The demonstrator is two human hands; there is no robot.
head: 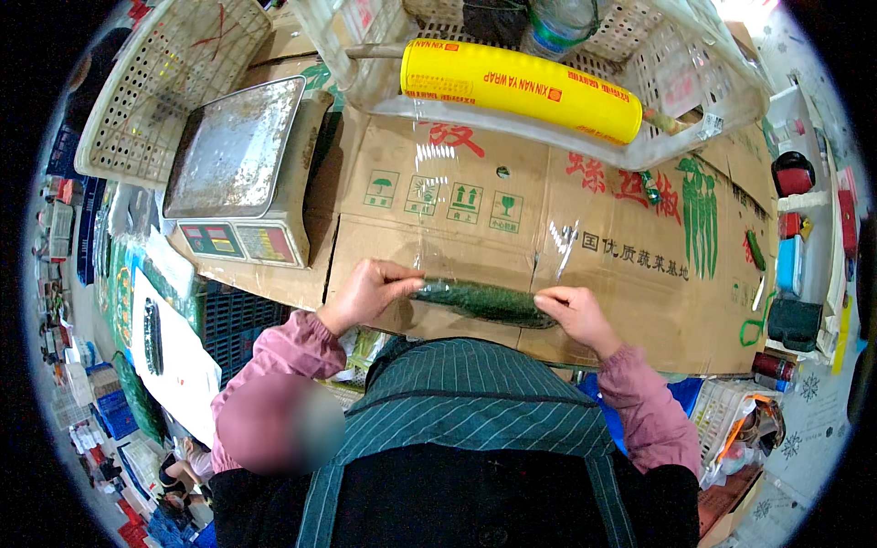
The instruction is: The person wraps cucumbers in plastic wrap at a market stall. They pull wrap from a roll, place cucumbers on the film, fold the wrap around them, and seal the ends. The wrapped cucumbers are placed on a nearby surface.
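Observation:
A dark green cucumber (483,301) lies crosswise before me, over the near part of the cardboard-covered table. My left hand (370,291) pinches its left end between thumb and fingers, together with clear film. At the other end, my right hand (582,315) grips the cucumber's right tip. Shiny clear film stretches up from the cucumber towards a yellow roll of plastic wrap (521,89), which is held on a rod across a white plastic crate (726,75).
A weighing scale (236,147) with a worn metal plate stands at the left, beside a perforated white basket (164,75). Further left, a wrapped cucumber (151,335) rests on a white sheet (171,363). Printed cardboard (438,240) covers the table. A small green piece (756,249) lies at the right.

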